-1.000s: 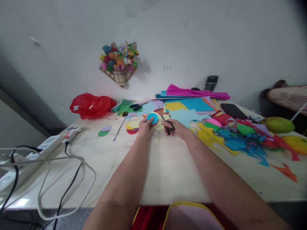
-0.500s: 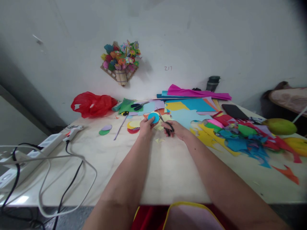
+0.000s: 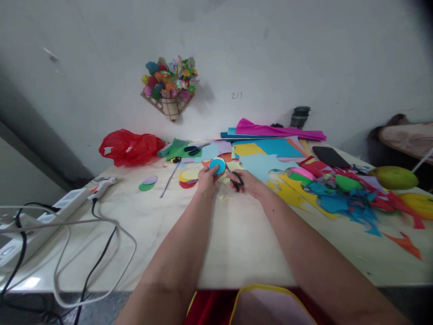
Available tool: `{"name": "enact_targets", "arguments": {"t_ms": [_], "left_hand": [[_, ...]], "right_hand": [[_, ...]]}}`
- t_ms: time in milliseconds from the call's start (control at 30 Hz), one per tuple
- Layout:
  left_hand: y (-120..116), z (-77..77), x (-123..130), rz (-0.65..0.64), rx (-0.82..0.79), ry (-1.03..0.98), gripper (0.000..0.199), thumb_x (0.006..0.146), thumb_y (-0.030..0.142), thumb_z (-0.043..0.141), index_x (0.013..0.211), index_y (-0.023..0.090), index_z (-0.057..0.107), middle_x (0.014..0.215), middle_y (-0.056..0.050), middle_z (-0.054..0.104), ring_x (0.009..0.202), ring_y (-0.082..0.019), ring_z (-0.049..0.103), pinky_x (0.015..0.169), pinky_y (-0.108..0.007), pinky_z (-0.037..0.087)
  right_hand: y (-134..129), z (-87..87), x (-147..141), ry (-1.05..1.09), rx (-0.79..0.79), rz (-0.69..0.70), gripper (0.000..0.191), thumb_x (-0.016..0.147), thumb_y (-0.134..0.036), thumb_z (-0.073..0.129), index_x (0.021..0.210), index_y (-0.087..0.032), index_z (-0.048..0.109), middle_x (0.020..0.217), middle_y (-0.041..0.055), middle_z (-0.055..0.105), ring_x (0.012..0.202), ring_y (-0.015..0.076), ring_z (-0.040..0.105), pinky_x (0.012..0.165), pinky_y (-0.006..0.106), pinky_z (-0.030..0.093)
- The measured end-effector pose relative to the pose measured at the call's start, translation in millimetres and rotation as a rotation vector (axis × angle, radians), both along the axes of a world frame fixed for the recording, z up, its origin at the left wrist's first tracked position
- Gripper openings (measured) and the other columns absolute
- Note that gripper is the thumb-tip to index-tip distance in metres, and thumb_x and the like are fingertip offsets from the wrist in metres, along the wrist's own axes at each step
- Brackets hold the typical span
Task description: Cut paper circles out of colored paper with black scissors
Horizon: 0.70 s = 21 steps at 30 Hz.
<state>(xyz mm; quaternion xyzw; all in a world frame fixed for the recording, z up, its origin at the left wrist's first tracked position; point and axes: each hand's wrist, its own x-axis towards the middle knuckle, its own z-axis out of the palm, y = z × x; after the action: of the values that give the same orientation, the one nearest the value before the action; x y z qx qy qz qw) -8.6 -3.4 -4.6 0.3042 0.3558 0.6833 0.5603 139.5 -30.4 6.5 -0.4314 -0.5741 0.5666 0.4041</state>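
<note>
1. Head view: the left hand (image 3: 206, 178) grips the blue paper circle (image 3: 217, 166); of both hands, it is nearer.
2. Right of the circle, the right hand (image 3: 249, 182) grasps scissors (image 3: 241, 178), their long axis slanting forward-left beside its right edge; blade contact cannot be told.
3. Beyond and above the circle, the wall (image 3: 270, 54) reads "217"; no brand is legible.

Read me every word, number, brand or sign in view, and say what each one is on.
"217", on the wall.
Power strip: any marking is too small to read.
Dark cup: any marking is too blurred to read.
Blue disc and held scissors: no legible text.
</note>
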Motion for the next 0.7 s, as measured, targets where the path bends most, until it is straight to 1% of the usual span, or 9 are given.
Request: {"name": "enact_targets", "arguments": {"t_ms": [167,400,567,700], "left_hand": [[-0.3,0.1,1.0,0.006,0.002,-0.006,0.028,0.055,0.021,0.084,0.074,0.012,0.065,0.070,-0.005,0.069,0.073,-0.019,0.069,0.077,-0.035,0.056],[1.3,-2.7,1.7,0.010,0.016,-0.003,0.030,0.054,0.024,0.085,0.073,0.013,0.064,0.069,-0.005,0.069,0.075,-0.020,0.069,0.078,-0.036,0.056],[0.1,-2.4,3.3,0.018,0.029,-0.023,0.033,0.052,0.024,0.086,0.073,0.012,0.065,0.068,-0.004,0.069,0.068,-0.017,0.068,0.076,-0.034,0.057],[-0.7,-0.2,4.8,0.030,0.017,-0.041,0.031,0.051,0.023,0.087,0.069,0.012,0.064,0.065,-0.003,0.068,0.062,-0.015,0.066,0.073,-0.033,0.058]], "right_hand": [[0.0,-0.2,-0.8,-0.002,0.017,-0.006,0.032,0.075,-0.044,0.074,0.073,-0.017,0.055,0.054,-0.0009,0.058,0.040,0.0080,0.051,0.031,0.017,0.026],[-0.3,-0.2,-1.8,0.001,0.000,-0.026,0.029,0.076,-0.040,0.073,0.074,-0.017,0.054,0.054,-0.0016,0.057,0.039,0.0073,0.049,0.031,0.017,0.025],[-0.1,0.5,-2.1,-0.013,0.007,-0.020,0.027,0.078,-0.038,0.070,0.074,-0.017,0.054,0.054,-0.0023,0.057,0.039,0.0070,0.050,0.031,0.017,0.025],[1.5,-1.1,-2.2,-0.030,0.015,-0.019,0.027,0.079,-0.037,0.070,0.073,-0.018,0.052,0.053,-0.0030,0.056,0.039,0.0069,0.050,0.031,0.017,0.025]]}}
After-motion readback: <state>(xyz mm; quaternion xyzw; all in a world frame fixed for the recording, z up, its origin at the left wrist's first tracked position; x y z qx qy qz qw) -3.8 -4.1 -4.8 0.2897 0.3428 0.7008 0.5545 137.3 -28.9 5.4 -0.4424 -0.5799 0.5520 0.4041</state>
